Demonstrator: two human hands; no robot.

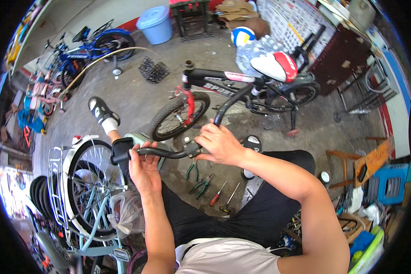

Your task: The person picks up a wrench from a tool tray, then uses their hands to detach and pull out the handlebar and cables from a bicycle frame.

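Observation:
A black bicycle handlebar (pixel 166 153) is held up over my lap, with its stem clamp (pixel 192 148) near the middle. My left hand (pixel 145 170) supports the bar palm up beside its black grip (pixel 120 157); the fingers pass partly behind the bar. Close to the clamp, my right hand (pixel 221 144) is closed around the bar, whose other end (pixel 235 98) rises toward the far side. Beyond it stands a black bicycle frame (pixel 221 77) with a red front fork (pixel 189 106) and no handlebar on its head tube.
Pliers (pixel 201 186), more green-handled pliers (pixel 192 171), a red screwdriver (pixel 217 193) and another tool (pixel 230 198) lie between my legs. A light-blue bicycle (pixel 91 219) stands left. Farther off are a blue bicycle (pixel 89 54), a lidded blue bucket (pixel 155 25) and bottled water (pixel 251 59).

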